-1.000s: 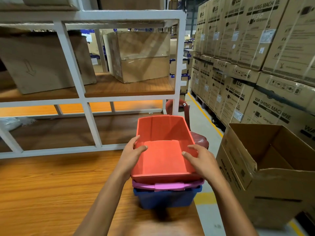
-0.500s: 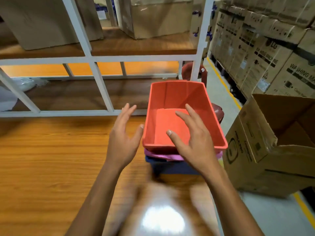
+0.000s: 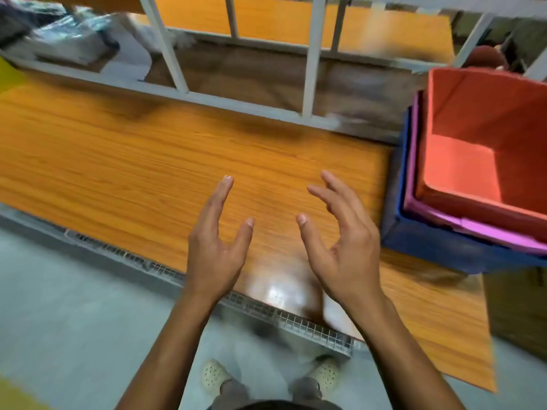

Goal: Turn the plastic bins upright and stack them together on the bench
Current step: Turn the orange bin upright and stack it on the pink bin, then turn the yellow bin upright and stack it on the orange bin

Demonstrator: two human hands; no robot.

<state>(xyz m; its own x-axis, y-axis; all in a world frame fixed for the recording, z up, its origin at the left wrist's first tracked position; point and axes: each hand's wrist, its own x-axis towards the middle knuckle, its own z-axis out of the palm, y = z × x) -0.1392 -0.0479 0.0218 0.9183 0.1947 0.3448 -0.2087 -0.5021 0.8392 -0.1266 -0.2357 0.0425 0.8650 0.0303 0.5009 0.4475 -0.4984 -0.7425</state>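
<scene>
Both hands are empty and apart over the near middle of the bench: the left hand [image 3: 214, 255] with fingers loosely spread, the right hand [image 3: 344, 247] with fingers curled, neither touching a bin. At the far right end of the wooden bench [image 3: 148, 161] the three plastic bins sit upright and nested, the orange bin [image 3: 485, 137] innermost, inside the pink bin [image 3: 485, 229], which sits inside the blue bin [image 3: 429, 244]. No other bin shows on the bench or on the white rack [image 3: 309, 69] behind it, so the stacking looks finished, though the view is blurred and cuts off the stack at the right edge.
</scene>
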